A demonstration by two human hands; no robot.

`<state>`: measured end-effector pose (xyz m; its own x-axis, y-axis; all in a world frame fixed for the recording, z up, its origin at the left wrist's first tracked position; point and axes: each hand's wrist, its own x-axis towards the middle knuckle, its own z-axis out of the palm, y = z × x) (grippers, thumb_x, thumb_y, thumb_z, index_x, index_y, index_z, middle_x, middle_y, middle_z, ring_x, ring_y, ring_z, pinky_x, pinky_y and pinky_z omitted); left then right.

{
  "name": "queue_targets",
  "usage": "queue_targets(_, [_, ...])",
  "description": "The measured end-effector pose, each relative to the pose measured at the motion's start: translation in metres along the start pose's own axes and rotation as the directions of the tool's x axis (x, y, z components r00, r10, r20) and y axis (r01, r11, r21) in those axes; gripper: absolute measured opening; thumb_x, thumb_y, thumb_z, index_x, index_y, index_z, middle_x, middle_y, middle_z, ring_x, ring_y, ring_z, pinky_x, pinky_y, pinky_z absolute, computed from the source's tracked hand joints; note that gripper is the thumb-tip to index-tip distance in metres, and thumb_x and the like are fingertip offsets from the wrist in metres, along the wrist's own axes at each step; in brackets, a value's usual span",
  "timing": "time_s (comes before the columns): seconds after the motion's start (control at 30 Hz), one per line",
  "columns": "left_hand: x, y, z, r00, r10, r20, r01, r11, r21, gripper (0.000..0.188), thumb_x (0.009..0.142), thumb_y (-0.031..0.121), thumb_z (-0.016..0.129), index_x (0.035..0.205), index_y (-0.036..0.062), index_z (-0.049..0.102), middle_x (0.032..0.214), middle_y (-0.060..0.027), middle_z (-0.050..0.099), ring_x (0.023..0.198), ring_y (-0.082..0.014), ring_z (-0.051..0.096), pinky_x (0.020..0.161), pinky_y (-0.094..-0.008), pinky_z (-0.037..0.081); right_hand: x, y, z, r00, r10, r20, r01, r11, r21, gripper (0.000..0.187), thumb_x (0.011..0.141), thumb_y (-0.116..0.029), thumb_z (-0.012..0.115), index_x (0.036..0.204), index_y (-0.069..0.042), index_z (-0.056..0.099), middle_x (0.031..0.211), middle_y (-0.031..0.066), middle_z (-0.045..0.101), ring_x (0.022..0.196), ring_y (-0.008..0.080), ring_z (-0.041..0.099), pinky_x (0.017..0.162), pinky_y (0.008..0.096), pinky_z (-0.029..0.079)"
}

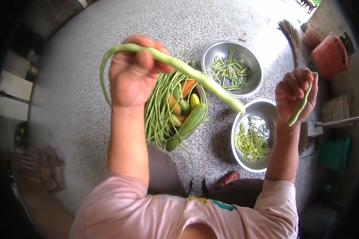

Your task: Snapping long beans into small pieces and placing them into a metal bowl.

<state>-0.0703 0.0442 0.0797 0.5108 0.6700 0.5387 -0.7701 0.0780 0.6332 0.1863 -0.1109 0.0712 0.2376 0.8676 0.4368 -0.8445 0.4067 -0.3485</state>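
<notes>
My left hand (127,81), raised over the floor, is closed on a long green bean (193,74). One end of the bean curls down beside my wrist; the other stretches right above the bowls. Up at the right, my right hand (289,93) pinches a short bean piece (302,104). Below my left hand, a round basin (204,95) holds a bundle of long beans (157,109), cucumbers (194,121) and orange vegetables (187,87). Cut bean pieces (231,73) lie in the far steel bowl (253,59). The nearer steel bowl (239,153) contains pale green scraps (251,143).
A broom (291,38) lies at the far right, near orange-red containers (331,57). Further down the right side is a green tub (335,155). A low wooden stool (48,169) stands at the left on the speckled floor (83,59). A red-shod foot (228,179) shows below the bowls.
</notes>
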Motion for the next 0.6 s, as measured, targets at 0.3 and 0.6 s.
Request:
queue_targets(0.3, [-0.007, -0.020, 0.025, 0.950, -0.250, 0.186, 0.234, 0.967, 0.102, 0.023, 0.070, 0.009, 0.070, 0.087, 0.0056, 0.054, 0.082, -0.0108, 0.062, 0.073, -0.0179, 0.060, 0.065, -0.0273, 0.049, -0.012, 0.051, -0.007, 0.839, 0.530, -0.123, -0.544, 0.814, -0.204, 0.023, 0.087, -0.019, 0.048, 0.083, 0.001, 0.058, 0.048, -0.0003, 0.040, 0.033, 0.0062, 0.033, 0.031, 0.0200, 0.027])
queue_targets(0.6, [-0.005, -0.037, 0.013, 0.905, -0.337, 0.259, 0.265, 0.924, 0.275, 0.023, 0.078, 0.017, 0.063, 0.091, 0.0008, 0.054, 0.084, -0.0123, 0.062, 0.076, -0.0180, 0.062, 0.065, -0.0278, 0.052, -0.020, 0.060, 0.000, 0.733, 0.669, -0.120, -0.673, 0.689, -0.269, 0.029, 0.084, -0.021, 0.055, 0.079, 0.007, 0.060, 0.057, 0.0090, 0.054, 0.038, 0.0087, 0.040, 0.035, 0.0207, 0.030])
